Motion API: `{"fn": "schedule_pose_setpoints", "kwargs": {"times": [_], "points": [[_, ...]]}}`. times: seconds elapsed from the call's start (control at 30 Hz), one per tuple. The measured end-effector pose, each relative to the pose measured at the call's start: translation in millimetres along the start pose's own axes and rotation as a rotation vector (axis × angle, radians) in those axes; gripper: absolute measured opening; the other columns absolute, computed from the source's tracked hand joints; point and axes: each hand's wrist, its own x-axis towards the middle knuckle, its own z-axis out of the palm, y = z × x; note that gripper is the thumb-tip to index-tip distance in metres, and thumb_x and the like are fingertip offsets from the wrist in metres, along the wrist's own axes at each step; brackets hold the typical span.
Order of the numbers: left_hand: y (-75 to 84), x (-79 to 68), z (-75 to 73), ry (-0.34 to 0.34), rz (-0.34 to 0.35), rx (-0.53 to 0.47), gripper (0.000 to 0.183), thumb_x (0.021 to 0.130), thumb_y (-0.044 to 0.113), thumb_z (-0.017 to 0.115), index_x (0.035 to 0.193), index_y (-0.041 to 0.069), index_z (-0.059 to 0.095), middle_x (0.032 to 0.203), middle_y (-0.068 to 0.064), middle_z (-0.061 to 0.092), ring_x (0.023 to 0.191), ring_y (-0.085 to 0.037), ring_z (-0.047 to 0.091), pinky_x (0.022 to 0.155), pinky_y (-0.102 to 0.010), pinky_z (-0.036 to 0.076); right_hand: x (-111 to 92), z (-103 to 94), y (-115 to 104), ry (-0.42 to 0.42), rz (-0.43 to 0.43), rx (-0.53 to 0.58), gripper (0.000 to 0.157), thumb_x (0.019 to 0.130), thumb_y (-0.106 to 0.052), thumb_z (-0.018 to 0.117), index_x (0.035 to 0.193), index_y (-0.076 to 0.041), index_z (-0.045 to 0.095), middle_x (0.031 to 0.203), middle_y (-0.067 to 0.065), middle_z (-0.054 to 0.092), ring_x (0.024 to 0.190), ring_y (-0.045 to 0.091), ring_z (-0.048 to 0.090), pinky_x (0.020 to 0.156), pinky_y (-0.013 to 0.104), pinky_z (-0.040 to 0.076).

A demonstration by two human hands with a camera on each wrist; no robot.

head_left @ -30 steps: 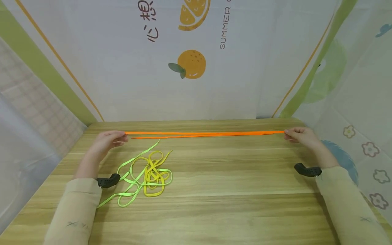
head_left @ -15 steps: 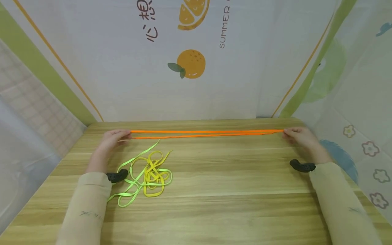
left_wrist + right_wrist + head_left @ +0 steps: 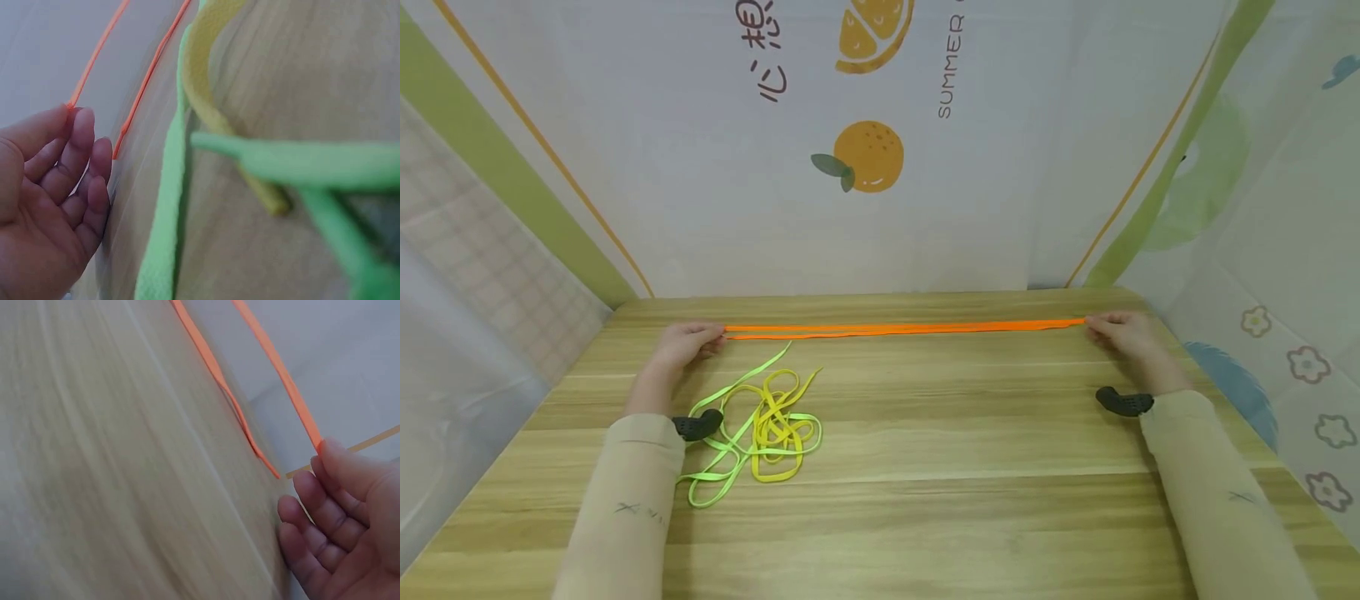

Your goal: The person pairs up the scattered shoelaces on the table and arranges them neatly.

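Two long orange shoelaces run side by side across the back of the table. My left hand [image 3: 683, 343] pinches the left end of the upper orange lace [image 3: 805, 327] between thumb and index finger. Its right end is pinched the same way by my right hand [image 3: 1122, 333]. This lace is drawn nearly straight between the hands. The lower orange lace [image 3: 140, 97] lies along the table with its ends loose. In the right wrist view, the loose end of that lace [image 3: 240, 419] is just beside the right fingertips.
A loosely tangled green shoelace [image 3: 730, 475] and a yellow shoelace [image 3: 775, 477] lie on the left of the wooden table [image 3: 925, 533], near the left forearm. A printed white curtain [image 3: 700, 208] hangs behind the table's back edge.
Both hands have moved slightly inward, the left one more. The held orange lace rose a little half a second ago and now sits lower, nearer the other lace.
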Motion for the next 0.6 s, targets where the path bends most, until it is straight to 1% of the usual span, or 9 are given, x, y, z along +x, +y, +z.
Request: {"fn": "schedule_pose_setpoints", "kwargs": {"times": [0.03, 0.13, 0.23, 0.33, 0.4, 0.5, 0.6], "points": [[-0.2, 0.8, 0.8, 0.002, 0.003, 0.037, 0.049, 0.099, 0.021, 0.056, 0.132, -0.014, 0.046, 0.083, 0.011, 0.067, 0.078, -0.003, 0.063, 0.073, -0.020, 0.050, 1.3, 0.7, 1.0, 0.002, 0.001, 0.000, 0.047, 0.099, -0.028, 0.054, 0.116, 0.016, 0.054, 0.083, -0.012, 0.063, 0.077, 0.002, 0.056, 0.070, 0.019, 0.048], [-0.2, 1.8, 2.4, 0.013, 0.007, 0.067, 0.050, 0.098, 0.022, 0.056, 0.131, -0.014, 0.047, 0.081, 0.012, 0.067, 0.076, -0.003, 0.062, 0.071, -0.020, 0.049, 5.2, 2.1, 4.4, 0.011, 0.019, -0.005, 0.051, 0.099, -0.028, 0.055, 0.120, 0.018, 0.050, 0.083, -0.015, 0.061, 0.078, -0.002, 0.056, 0.072, 0.016, 0.047], [-0.5, 3.6, 4.6, 0.036, 0.009, 0.040, 0.049, 0.097, 0.019, 0.058, 0.130, -0.016, 0.047, 0.076, 0.012, 0.066, 0.072, -0.002, 0.061, 0.068, -0.019, 0.049, 8.0, 3.0, 6.7, 0.040, 0.032, -0.005, 0.051, 0.097, -0.031, 0.057, 0.118, 0.015, 0.054, 0.081, -0.017, 0.062, 0.076, -0.002, 0.057, 0.070, 0.014, 0.047], [-0.6, 4.9, 7.0, 0.068, 0.005, 0.053, 0.048, 0.096, 0.020, 0.060, 0.127, -0.015, 0.050, 0.073, 0.013, 0.065, 0.069, -0.001, 0.061, 0.065, -0.019, 0.048, 9.6, 4.1, 7.5, 0.071, 0.039, -0.001, 0.047, 0.096, -0.032, 0.060, 0.112, 0.012, 0.059, 0.078, -0.017, 0.063, 0.073, -0.001, 0.057, 0.068, 0.015, 0.048], [-0.7, 5.9, 8.5, 0.089, -0.001, 0.066, 0.047, 0.095, 0.021, 0.061, 0.126, -0.013, 0.053, 0.072, 0.014, 0.065, 0.068, -0.001, 0.060, 0.064, -0.020, 0.047, 10.9, 4.8, 7.7, 0.099, 0.047, -0.001, 0.042, 0.094, -0.032, 0.062, 0.106, 0.007, 0.065, 0.075, -0.016, 0.063, 0.070, -0.001, 0.058, 0.066, 0.015, 0.048], [-1.2, 7.0, 9.7, 0.118, -0.011, 0.077, 0.039, 0.093, 0.021, 0.064, 0.119, -0.007, 0.061, 0.069, 0.014, 0.065, 0.066, 0.000, 0.060, 0.063, -0.020, 0.046, 11.4, 5.9, 6.4, 0.131, 0.075, -0.001, 0.028, 0.092, -0.033, 0.065, 0.095, -0.005, 0.071, 0.072, -0.016, 0.062, 0.068, 0.000, 0.057, 0.064, 0.016, 0.049], [-1.0, 8.1, 11.0, 0.139, -0.021, 0.065, 0.018, 0.092, 0.020, 0.066, 0.102, 0.006, 0.070, 0.067, 0.013, 0.064, 0.064, 0.000, 0.060, 0.061, -0.020, 0.045, 11.7, 6.5, 5.4, 0.160, 0.102, 0.001, 0.019, 0.090, -0.034, 0.068, 0.084, -0.016, 0.071, 0.070, -0.015, 0.062, 0.066, 0.001, 0.056, 0.062, 0.018, 0.048]]}}
